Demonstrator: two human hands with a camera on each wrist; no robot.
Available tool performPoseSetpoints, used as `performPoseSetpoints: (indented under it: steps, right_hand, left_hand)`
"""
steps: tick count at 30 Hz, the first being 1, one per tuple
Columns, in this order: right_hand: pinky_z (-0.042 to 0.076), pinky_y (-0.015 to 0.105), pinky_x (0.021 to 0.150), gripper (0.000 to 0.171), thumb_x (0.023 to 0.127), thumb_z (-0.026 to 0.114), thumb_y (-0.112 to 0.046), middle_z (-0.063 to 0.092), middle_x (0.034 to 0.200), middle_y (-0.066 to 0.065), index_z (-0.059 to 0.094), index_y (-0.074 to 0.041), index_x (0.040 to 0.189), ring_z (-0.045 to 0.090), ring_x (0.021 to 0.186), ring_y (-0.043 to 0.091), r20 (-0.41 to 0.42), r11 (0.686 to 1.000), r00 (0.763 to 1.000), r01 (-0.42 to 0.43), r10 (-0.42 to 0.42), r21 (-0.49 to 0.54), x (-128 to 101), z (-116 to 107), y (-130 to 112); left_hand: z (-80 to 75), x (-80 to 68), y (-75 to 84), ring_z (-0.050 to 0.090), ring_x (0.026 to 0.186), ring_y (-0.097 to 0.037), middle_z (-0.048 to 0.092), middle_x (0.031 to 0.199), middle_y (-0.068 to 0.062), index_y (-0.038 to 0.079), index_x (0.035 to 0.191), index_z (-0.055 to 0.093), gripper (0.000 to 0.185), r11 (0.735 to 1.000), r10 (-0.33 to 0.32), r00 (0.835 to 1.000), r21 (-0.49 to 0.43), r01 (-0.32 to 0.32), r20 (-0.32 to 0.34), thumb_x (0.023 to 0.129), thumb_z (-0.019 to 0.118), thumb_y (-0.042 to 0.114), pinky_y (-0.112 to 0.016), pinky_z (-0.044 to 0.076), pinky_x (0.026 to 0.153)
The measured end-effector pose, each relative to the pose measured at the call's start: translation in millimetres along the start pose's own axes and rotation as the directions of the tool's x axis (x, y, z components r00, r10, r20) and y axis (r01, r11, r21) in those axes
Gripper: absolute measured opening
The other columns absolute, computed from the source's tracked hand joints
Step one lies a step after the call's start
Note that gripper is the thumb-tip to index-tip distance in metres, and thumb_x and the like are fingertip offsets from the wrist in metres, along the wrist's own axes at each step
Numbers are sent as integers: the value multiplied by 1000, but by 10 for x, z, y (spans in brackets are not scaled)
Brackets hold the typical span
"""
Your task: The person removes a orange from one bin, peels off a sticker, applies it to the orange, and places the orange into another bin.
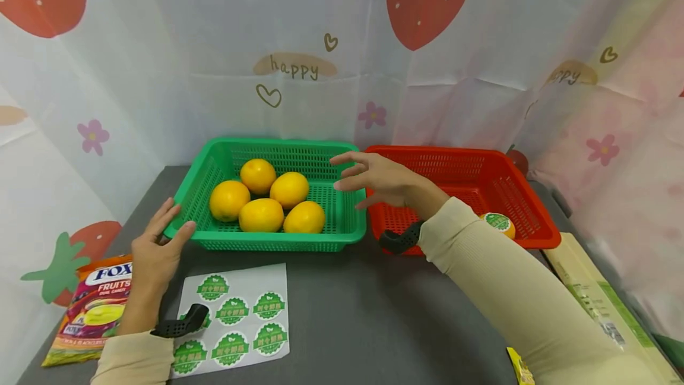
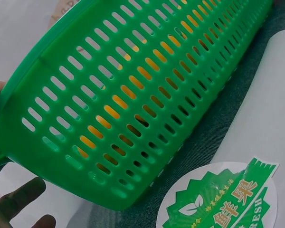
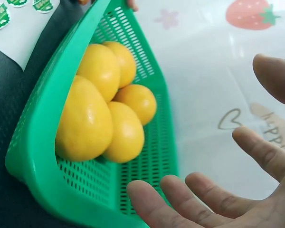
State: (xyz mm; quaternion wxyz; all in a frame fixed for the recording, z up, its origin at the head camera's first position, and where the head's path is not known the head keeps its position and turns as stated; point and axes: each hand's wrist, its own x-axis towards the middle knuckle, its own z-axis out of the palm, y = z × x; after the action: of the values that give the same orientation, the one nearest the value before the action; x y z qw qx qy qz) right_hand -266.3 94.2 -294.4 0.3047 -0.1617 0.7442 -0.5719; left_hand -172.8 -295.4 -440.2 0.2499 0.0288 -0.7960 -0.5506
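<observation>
A green slotted basket (image 1: pixel 278 244) holds several yellow-orange fruits (image 1: pixel 261 215). My left hand (image 1: pixel 170 224) touches its front-left corner, fingers fairly straight along the outside and thumb against the front rim. In the left wrist view the basket wall (image 2: pixel 133 95) fills the frame, with fingertips (image 2: pixel 19 199) below it. My right hand (image 1: pixel 352 183) hovers open above the basket's right rim, fingers spread and holding nothing. From the right wrist, the open fingers (image 3: pixel 218 190) hang beside the basket (image 3: pixel 33 161) and its fruits (image 3: pixel 85 123).
A red basket (image 1: pixel 454 162) stands right of the green one, holding one fruit with a green sticker (image 1: pixel 499 223). A white sheet of green stickers (image 1: pixel 235 314) lies in front. A candy bag (image 1: pixel 93 308) lies at the left, a long box (image 1: pixel 593 296) at the right.
</observation>
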Motion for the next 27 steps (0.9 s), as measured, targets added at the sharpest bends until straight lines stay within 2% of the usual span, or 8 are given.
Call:
performPoseSetpoints:
  steps: [8, 13, 18, 23, 27]
  right_hand:
    - [47, 54, 88, 59, 85, 76, -20, 34, 144, 14, 49, -24, 138, 46, 121, 32, 9, 995, 995, -100, 100, -26, 341, 164, 103]
    - [41, 59, 93, 62, 87, 74, -14, 27, 151, 17, 47, -26, 141, 36, 130, 40, 46, 983, 983, -176, 178, -48, 499, 256, 161]
    - [38, 65, 92, 68, 86, 73, -7, 18, 156, 15, 45, -26, 145, 26, 135, 45, 87, 970, 967, -234, 240, -70, 659, 310, 225]
    - [44, 64, 85, 72, 85, 72, -3, 13, 158, 10, 44, -28, 146, 25, 135, 46, 115, 945, 941, -304, 318, -123, 764, 337, 262]
    - [49, 58, 79, 73, 83, 74, -2, 11, 159, 8, 46, -31, 144, 27, 133, 47, 130, 930, 928, -325, 348, -172, 821, 352, 285]
  left_hand:
    - [-6, 3, -19, 38, 132, -11, 42, 148, -1, 3, 138, 53, 47, 1000, 8, 1000, -15, -8, -13, 93, 65, 12, -9, 38, 81]
    - [-2, 8, -11, 38, 133, -11, 44, 147, 1, 3, 137, 54, 46, 1000, 11, 1000, -14, -11, -19, 93, 66, 12, -11, 38, 80]
    - [-7, 17, -23, 37, 133, -11, 43, 147, -1, 3, 137, 54, 46, 1000, 15, 1000, -17, -15, -22, 93, 65, 10, -12, 37, 80]
    - [6, 28, -42, 36, 134, -13, 42, 148, -5, 1, 136, 54, 46, 999, 17, 1000, -43, -17, -11, 92, 65, 5, -14, 37, 74]
    - [-2, 30, -39, 36, 134, -14, 42, 148, -9, -2, 136, 54, 45, 999, 8, 1000, -43, -9, -14, 92, 64, 2, -14, 37, 72]
